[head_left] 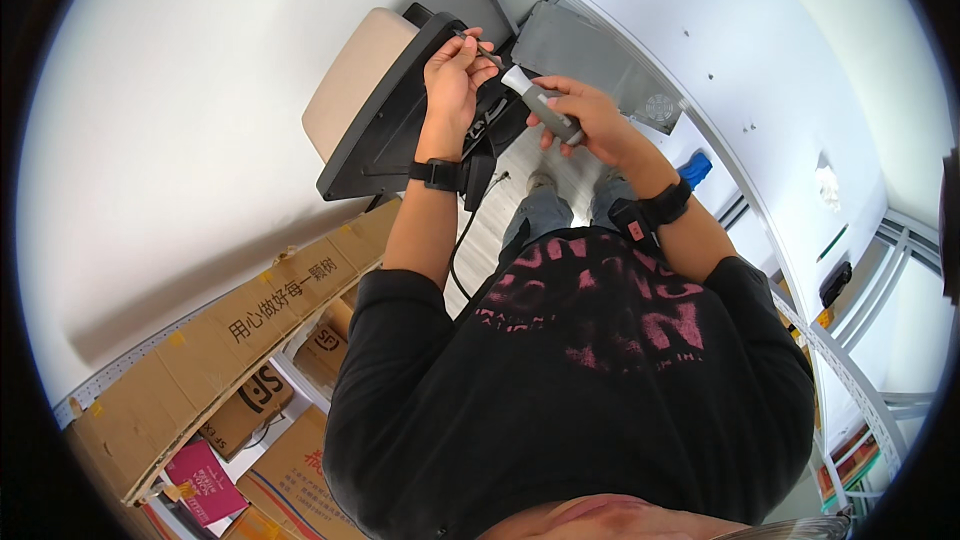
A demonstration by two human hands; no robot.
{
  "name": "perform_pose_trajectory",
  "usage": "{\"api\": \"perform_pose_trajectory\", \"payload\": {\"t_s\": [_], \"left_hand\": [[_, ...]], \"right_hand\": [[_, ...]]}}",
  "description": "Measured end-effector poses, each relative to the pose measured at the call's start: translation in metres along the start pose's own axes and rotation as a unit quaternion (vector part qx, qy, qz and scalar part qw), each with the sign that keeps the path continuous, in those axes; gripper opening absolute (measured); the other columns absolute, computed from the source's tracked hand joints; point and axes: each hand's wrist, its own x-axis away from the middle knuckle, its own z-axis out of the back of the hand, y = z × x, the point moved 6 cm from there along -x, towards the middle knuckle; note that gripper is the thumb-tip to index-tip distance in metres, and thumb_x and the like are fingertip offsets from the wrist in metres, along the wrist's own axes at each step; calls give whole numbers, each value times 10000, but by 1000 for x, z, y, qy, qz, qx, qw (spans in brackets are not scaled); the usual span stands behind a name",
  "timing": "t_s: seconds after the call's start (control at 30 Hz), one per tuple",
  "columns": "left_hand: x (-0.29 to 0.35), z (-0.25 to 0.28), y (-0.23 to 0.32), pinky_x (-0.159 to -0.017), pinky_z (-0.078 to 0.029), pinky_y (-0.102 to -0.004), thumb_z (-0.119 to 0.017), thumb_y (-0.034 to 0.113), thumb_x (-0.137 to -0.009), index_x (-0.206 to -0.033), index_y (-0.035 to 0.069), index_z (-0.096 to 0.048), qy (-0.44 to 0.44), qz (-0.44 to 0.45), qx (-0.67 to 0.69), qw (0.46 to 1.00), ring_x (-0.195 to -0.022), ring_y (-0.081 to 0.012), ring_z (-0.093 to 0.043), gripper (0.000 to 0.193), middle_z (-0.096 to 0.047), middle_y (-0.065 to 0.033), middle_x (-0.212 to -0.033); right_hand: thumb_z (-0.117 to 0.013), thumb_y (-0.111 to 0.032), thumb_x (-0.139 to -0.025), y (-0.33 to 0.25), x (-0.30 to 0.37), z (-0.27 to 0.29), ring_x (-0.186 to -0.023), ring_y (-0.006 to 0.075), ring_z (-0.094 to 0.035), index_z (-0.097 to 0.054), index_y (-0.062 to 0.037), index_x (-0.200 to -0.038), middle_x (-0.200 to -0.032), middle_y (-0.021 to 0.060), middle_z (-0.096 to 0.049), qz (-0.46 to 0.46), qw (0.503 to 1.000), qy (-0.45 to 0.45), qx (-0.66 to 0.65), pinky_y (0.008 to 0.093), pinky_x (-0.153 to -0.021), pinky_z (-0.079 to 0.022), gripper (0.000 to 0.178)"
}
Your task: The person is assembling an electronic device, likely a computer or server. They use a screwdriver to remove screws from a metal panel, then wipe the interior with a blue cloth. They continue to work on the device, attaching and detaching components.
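Observation:
My right hand is wrapped round the grey handle of a powered-looking screwdriver. Its pale collar and thin dark shaft point up and left, toward the edge of a black panel. At that edge my left hand pinches the shaft near its tip with thumb and forefinger; the other fingers are partly spread. Whether a screw sits at the tip is hidden by the fingers. The black panel stands tilted, backed by a beige pad, like a chair seat on its side. Dark metal parts show below my hands.
A black cable hangs beside my left forearm. Cardboard boxes fill a shelf at lower left, under a long cardboard strip. A grey panel stands beyond my hands. At right runs a white metal-framed board, with a blue object near my wrist.

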Motion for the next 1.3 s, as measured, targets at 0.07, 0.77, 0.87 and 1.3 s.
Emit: {"api": "perform_pose_trajectory", "payload": {"t_s": [0.07,0.77,0.87,1.3], "left_hand": [[3,-1,2,-543,-551,-226,-572,143,-905,-919,-3,-599,5,7,-9,1000,-616,-127,-632,150,-632,-77,-790],[3,0,1,-555,-549,-251,-588,149,-897,-862,-16,-596,-3,31,-134,991,-597,-141,-627,169,-610,-77,-717],[0,4,-1,-547,-543,-245,-592,160,-896,-894,-17,-605,-12,28,-130,991,-585,-135,-618,178,-605,-72,-695],[-2,5,-6,-541,-538,-236,-604,168,-888,-934,-15,-598,-13,34,-125,992,-587,-143,-617,189,-620,-81,-752]], "right_hand": [[-592,-152,-844,-2,-1,-3,-717,111,-578,-432,-41,-1292,-907,28,-556,56,994,28,88,222,-509,-435,489],[-663,-107,-765,0,-3,2,-745,137,-580,-489,-57,-1239,-943,66,-567,187,945,104,247,287,-545,-454,508],[-632,-156,-811,6,-3,-1,-759,135,-589,-470,-72,-1259,-967,59,-564,69,993,72,67,254,-527,-437,484],[-606,-192,-846,8,-6,1,-754,125,-593,-460,-63,-1261,-951,48,-560,167,967,67,178,225,-491,-420,458]]}}
